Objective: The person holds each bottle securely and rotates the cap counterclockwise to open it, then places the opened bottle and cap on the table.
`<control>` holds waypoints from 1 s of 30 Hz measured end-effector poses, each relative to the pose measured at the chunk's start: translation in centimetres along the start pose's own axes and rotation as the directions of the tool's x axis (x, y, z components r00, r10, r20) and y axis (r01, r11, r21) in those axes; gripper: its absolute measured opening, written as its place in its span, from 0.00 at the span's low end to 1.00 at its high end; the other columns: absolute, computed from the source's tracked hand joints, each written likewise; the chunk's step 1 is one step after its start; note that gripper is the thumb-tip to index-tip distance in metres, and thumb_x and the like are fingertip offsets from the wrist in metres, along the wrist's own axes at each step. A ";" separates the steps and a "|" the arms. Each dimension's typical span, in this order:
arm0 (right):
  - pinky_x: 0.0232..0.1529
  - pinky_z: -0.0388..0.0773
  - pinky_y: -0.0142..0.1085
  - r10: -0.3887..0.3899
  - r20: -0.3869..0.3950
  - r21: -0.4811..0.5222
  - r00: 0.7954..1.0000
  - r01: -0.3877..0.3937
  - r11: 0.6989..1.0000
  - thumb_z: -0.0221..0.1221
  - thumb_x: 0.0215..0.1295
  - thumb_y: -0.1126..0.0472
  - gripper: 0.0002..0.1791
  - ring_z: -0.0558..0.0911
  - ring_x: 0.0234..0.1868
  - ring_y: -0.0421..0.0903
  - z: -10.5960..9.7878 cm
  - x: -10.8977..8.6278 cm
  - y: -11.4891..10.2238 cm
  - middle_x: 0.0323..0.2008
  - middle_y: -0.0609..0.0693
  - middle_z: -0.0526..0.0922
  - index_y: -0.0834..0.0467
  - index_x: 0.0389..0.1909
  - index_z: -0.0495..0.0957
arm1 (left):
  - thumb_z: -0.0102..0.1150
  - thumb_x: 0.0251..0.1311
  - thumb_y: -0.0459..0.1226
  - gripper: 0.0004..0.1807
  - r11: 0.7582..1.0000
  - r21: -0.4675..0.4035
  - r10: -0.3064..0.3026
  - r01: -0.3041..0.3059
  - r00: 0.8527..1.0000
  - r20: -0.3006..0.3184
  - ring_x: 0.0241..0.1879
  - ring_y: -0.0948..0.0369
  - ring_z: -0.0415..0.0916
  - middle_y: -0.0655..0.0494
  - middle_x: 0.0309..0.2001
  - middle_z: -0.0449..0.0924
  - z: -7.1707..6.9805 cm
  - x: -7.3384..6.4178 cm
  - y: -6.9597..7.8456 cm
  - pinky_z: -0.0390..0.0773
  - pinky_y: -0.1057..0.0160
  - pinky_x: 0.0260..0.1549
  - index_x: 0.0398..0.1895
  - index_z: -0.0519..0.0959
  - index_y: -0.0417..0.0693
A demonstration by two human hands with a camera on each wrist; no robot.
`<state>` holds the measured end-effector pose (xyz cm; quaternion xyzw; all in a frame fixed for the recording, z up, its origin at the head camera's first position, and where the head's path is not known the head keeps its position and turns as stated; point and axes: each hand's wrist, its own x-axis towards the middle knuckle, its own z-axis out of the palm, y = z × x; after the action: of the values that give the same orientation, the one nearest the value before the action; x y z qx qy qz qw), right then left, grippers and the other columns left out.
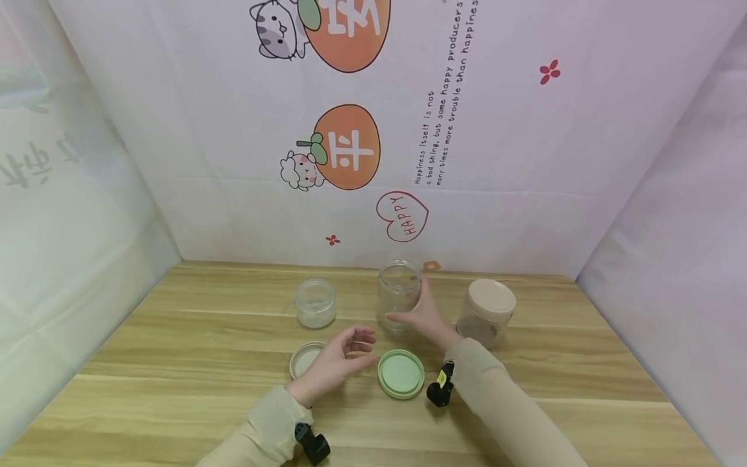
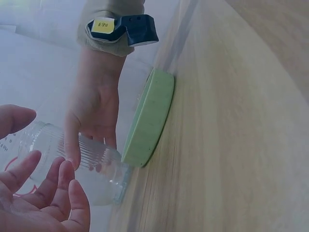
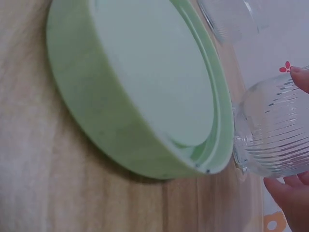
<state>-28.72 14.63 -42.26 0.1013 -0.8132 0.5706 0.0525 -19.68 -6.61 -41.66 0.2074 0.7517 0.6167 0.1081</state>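
Right hand (image 1: pixel 425 316) grips the tall jar (image 1: pixel 392 295) near the far edge of the table (image 1: pixel 204 363), left hand (image 1: pixel 335 360) loose and empty: seemingly the grasping step, next calling for a steady lift.

Clear cylindrical glass-like jar (image 1: pixel 397 295): glossy, ribbed. Round green plastic-looking lid (image 1: pixel 401 373): smooth, matt. Light-brown wood-grain tabletop (image 1: pixel 583 389): smooth. White printed cloth-like backdrop (image 1: pixel 502 149): matt.

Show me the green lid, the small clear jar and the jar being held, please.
Green lid (image 1: pixel 401 372): head view, middle of its upturned inside.
Small clear jar (image 1: pixel 315 304): head view, middle of its clear wall.
Jar being held (image 1: pixel 391 297): head view, bare glassy side above the thumb.
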 end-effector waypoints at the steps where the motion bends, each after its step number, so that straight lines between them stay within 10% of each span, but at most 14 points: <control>1: 0.69 0.56 0.54 0.002 -0.001 -0.006 1.000 -0.002 1.000 0.75 0.39 0.67 0.57 0.63 0.67 0.60 0.0 0.0 -0.1 0.64 0.63 0.63 0.62 0.68 0.48 | 0.58 0.60 0.32 0.26 1.000 -0.002 0.000 0.000 1.000 0.000 0.55 0.43 0.71 0.36 0.57 0.70 0.0 0.0 0.0 0.72 0.51 0.56 0.60 0.65 0.33; 30: 0.60 0.67 0.56 0.056 0.056 -0.052 0.997 -0.053 0.997 0.74 0.41 0.67 0.55 0.69 0.60 0.63 0.3 1.0 -1.7 0.60 0.65 0.68 0.57 0.69 0.50 | 0.56 0.62 0.33 0.23 1.000 -0.015 0.000 0.000 1.000 -0.017 0.56 0.43 0.70 0.36 0.57 0.70 0.4 0.7 0.4 0.73 0.53 0.55 0.60 0.67 0.38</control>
<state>-29.28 13.67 -40.57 0.0941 -0.8311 0.5479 0.0159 -20.11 -5.89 -41.29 0.2014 0.7479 0.6240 0.1035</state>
